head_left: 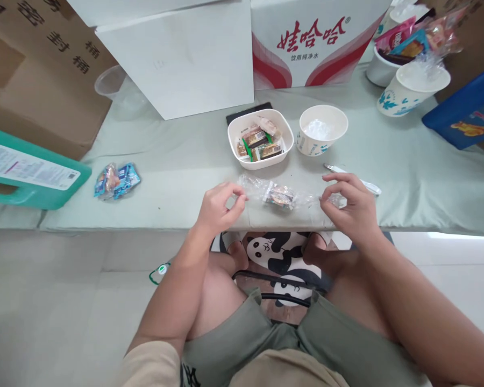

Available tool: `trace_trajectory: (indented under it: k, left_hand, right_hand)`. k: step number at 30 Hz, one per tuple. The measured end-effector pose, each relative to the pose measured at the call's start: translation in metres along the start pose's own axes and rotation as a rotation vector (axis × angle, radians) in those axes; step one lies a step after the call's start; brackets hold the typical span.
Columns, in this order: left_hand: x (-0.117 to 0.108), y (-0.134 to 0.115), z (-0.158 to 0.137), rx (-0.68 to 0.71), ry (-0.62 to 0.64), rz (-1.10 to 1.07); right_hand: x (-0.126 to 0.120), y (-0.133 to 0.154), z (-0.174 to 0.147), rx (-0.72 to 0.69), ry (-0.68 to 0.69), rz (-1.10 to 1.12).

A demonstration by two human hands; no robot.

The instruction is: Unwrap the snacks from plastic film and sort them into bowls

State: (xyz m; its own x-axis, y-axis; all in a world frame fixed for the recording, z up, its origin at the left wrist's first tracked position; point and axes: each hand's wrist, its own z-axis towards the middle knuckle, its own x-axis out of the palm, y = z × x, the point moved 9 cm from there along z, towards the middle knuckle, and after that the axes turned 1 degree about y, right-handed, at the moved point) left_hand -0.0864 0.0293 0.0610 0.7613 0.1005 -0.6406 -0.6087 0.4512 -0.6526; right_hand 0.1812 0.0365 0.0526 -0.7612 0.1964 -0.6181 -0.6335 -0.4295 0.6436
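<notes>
A clear plastic bag (281, 195) with small printed snack packets in its middle lies near the table's front edge. My left hand (221, 208) pinches the bag's left end between thumb and forefinger. At the other end, my right hand (350, 205) pinches the twisted plastic, its remaining fingers loosely curled. Just behind the bag is a white rectangular bowl (234, 153) holding several wrapped snacks. Right of that bowl stands a paper cup (313, 146) with crumpled clear plastic inside. A slim white tool (367, 186), perhaps a cutter, lies partly behind my right hand.
Another clear bag of blue packets (118, 181) lies on the left. A green jug (70, 188) and cardboard box (44, 80) stand beyond it. White boxes (185, 64) line the back. At right are a filled paper cup (405, 102) and blue package (463, 115).
</notes>
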Motion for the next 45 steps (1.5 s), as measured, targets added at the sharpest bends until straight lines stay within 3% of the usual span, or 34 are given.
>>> trace_trajectory:
  k: [4, 8, 12, 14, 17, 19, 23, 28, 30, 33, 35, 38, 41, 45]
  left_hand:
    - [0.016, -0.016, -0.012, 0.061, 0.207, 0.073]
    - [0.033, -0.015, -0.022, 0.020, 0.413, 0.037]
    - [0.026, 0.001, -0.011, -0.141, 0.223, 0.063]
    - [0.036, -0.005, -0.003, -0.071, 0.211, 0.138]
    - [0.074, -0.017, -0.001, 0.098, 0.455, 0.217]
    - [0.089, -0.015, -0.001, 0.102, 0.540, 0.252]
    - [0.089, 0.004, 0.008, -0.039, 0.474, 0.213]
    - [0.082, 0.017, 0.020, -0.179, 0.286, 0.101]
    - [0.080, 0.016, 0.024, -0.205, 0.201, 0.061]
    - [0.079, 0.016, 0.028, -0.243, 0.138, 0.029]
    - [0.079, 0.018, 0.030, -0.270, 0.141, 0.024]
    - [0.076, 0.022, 0.032, -0.293, 0.165, 0.031]
    - [0.071, 0.025, 0.035, -0.258, 0.188, 0.071]
    - [0.062, 0.038, 0.040, -0.273, 0.223, 0.128]
  right_hand:
    - [-0.012, 0.004, -0.013, -0.065, 0.049, 0.000]
    - [-0.022, 0.006, -0.022, -0.127, 0.087, -0.012]
    - [-0.024, 0.007, -0.024, -0.186, 0.063, -0.107]
    - [-0.019, 0.011, -0.025, -0.225, 0.098, -0.145]
    - [-0.007, 0.021, -0.031, -0.319, 0.227, -0.220]
    - [0.000, 0.028, -0.039, -0.401, 0.324, -0.269]
    - [0.001, 0.025, -0.051, -0.434, 0.422, -0.351]
    - [-0.005, 0.002, -0.053, -0.299, 0.526, -0.439]
    - [-0.017, 0.003, -0.046, -0.234, 0.414, -0.458]
    - [-0.040, 0.021, -0.034, -0.130, 0.030, -0.414]
    - [-0.024, 0.038, -0.030, -0.142, -0.007, -0.293]
    - [0.037, 0.054, -0.024, -0.229, 0.243, -0.181]
    - [0.077, 0.036, -0.013, -0.127, 0.390, -0.242]
    - [0.094, 0.016, -0.010, -0.043, 0.526, -0.254]
